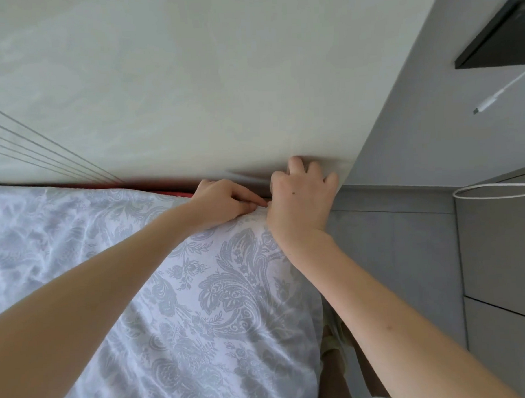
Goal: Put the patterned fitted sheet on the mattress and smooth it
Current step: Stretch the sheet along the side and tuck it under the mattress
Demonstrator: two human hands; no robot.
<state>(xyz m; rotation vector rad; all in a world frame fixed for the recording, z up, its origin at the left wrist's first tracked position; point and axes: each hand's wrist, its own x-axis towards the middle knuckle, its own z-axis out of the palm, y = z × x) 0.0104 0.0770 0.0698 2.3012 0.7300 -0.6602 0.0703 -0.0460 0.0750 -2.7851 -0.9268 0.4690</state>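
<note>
The white fitted sheet (pixel 217 294) with a grey floral pattern covers the mattress and is pulled over its far right corner, next to the pale wall. My left hand (pixel 225 200) pinches the sheet's edge at that corner with curled fingers. My right hand (pixel 300 194) is beside it, touching it; its fingers curl down over the corner by the wall, and what they hold is hidden. A red strip (pixel 164 189), apparently the mattress, shows between the sheet and the wall. The sheet is wrinkled at the left.
The pale wall (pixel 220 80) runs right along the bed's far side. A grey cabinet (pixel 498 263) stands at the right, with a white cable (pixel 495 190) on it. A white charger plug (pixel 488 101) hangs below a dark shelf (pixel 501 38). Grey floor tiles (pixel 393 253) lie beside the bed.
</note>
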